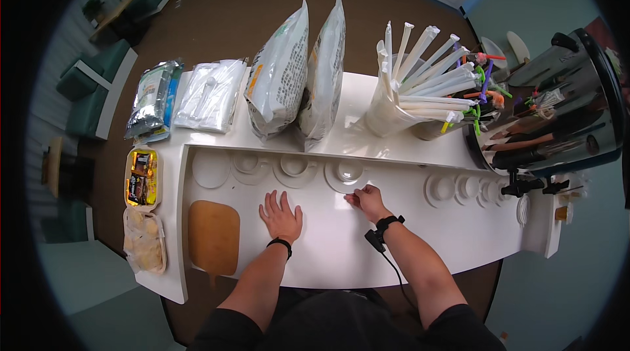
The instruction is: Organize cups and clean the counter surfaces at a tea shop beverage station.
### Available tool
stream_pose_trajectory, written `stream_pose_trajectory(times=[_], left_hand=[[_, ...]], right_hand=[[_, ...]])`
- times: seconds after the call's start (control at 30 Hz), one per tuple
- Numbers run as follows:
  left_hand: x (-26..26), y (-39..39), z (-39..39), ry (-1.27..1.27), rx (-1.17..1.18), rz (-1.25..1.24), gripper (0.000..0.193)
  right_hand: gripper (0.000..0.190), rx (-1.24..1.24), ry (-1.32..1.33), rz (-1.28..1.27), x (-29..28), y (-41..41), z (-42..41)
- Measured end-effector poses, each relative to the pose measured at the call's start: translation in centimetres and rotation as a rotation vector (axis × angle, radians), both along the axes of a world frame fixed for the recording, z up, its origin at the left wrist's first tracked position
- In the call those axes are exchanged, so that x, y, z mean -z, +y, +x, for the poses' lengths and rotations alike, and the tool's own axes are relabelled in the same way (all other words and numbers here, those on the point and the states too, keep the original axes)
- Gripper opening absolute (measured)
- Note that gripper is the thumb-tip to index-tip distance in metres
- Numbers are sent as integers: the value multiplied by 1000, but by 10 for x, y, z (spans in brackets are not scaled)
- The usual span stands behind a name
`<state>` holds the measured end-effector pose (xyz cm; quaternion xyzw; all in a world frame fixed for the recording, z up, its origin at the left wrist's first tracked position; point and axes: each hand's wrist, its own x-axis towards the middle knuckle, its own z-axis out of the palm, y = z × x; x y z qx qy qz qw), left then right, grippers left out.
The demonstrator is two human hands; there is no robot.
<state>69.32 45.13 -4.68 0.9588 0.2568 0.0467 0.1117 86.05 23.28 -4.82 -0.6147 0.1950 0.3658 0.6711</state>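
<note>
My left hand (281, 216) lies flat on the white counter (325, 257), palm down with fingers spread, holding nothing. With thumb and fingertips my right hand (368, 201) pinches the near rim of a white saucer (332, 182), on which a white cup (350, 171) stands. To its left, a second cup (295, 165) and a third cup (245, 163) rest on saucers in the same row. A bare round saucer (211, 169) ends the row at the left. A wooden board (214, 237) lies left of my left hand.
Smaller cups on saucers (439, 188) stand at the right. The raised shelf (344, 142) holds plastic bags (279, 70), packets (209, 97) and a container of wrapped straws (384, 115). A shiny metal dispenser (566, 115) with taps stands right. Food boxes (158, 188) sit left. A cable (397, 272) hangs from my right wrist.
</note>
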Motion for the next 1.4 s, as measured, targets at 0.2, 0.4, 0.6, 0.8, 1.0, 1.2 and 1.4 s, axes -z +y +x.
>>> stream_pose_trajectory(times=[0.2, 0.4, 0.6, 0.8, 1.0, 1.2, 1.4], left_hand=[[0, -1, 2, 17, 1, 21, 62], [0, -5, 2, 60, -13, 41, 64], [6, -13, 9, 49, 3, 16, 65], [-2, -2, 2, 74, -30, 36, 65], [-1, -10, 9, 109, -25, 15, 65], [-1, -9, 4, 123, -42, 20, 65], [1, -11, 7, 114, -39, 29, 66]], right_hand=[[9, -7, -3, 7, -7, 14, -3], [12, -29, 5, 15, -9, 14, 0], [23, -19, 65, -1, -25, -32, -2], [20, 427, 86, 34, -13, -156, -19], [23, 737, 20, 112, 10, -267, -1], [16, 623, -28, -55, 8, -253, 29], [17, 513, -38, -32, 6, -211, 24]])
